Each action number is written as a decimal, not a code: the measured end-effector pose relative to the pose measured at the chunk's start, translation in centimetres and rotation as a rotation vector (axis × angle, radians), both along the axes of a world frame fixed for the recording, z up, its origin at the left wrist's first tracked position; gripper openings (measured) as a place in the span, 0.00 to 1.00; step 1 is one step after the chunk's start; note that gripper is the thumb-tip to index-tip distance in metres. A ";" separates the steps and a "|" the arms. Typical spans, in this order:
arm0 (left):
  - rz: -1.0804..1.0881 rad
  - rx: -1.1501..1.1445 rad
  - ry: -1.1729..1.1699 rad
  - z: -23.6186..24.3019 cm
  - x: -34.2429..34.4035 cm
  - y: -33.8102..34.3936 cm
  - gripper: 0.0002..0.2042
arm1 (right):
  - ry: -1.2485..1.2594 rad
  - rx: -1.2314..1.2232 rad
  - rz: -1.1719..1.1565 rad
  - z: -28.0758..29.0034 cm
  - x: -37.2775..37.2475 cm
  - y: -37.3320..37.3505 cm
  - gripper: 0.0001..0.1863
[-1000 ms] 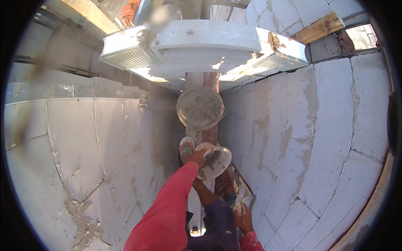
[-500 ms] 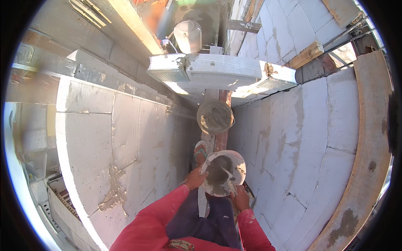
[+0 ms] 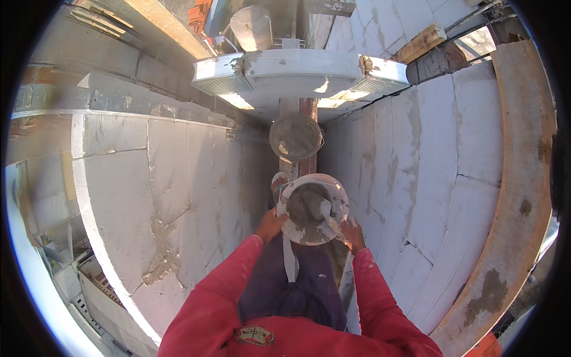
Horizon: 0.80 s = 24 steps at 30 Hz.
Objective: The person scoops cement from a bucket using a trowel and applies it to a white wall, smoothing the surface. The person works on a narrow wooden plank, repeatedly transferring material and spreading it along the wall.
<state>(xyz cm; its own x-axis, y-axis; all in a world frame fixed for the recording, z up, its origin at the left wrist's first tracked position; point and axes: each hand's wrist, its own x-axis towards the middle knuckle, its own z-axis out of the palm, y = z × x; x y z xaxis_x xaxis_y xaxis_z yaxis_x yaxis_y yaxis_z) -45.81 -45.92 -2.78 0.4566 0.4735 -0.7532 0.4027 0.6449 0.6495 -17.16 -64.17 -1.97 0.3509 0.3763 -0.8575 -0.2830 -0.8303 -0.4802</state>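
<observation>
In front of my legs I hold a pale bucket (image 3: 341, 196) tilted toward me, its inside smeared with wet grey mortar (image 3: 304, 201). My left hand (image 3: 272, 225) is closed on the bucket's left rim. At the lower right rim, my right hand (image 3: 352, 233) is closed too. A pale, blade-like piece (image 3: 322, 208) lies inside near that hand; I cannot tell whether the right fingers also hold it. Just beyond stands a second bucket (image 3: 295, 138), filled with grey mortar, on a narrow plank (image 3: 289, 169).
White block walls rise on the left (image 3: 119, 190) and right (image 3: 437, 143). A block beam (image 3: 303, 64) crosses ahead, with another bucket (image 3: 251, 28) behind it. A curved-looking wooden board (image 3: 523, 149) runs along the right wall's edge. My sandalled foot (image 3: 278, 180) is by the plank.
Both hands have moved the held bucket forward, closer to the mortar bucket. The blade-like piece inside has shifted toward the bucket's upper part. The view has tilted down slightly.
</observation>
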 end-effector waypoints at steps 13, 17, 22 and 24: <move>-0.031 0.325 0.194 -31.2 -3.3 1.7 0.24 | -0.128 0.048 0.082 -21.1 -3.3 6.1 0.31; -0.092 0.268 0.360 -32.0 0.6 2.8 0.25 | -0.158 0.082 0.120 -28.0 -1.4 5.0 0.32; -0.216 0.240 0.515 -28.0 4.4 1.5 0.29 | -0.226 -0.074 0.171 -32.7 -0.9 0.5 0.36; -0.260 0.148 0.507 -28.7 5.3 2.7 0.36 | -0.328 -0.113 0.202 -34.6 0.0 0.8 0.37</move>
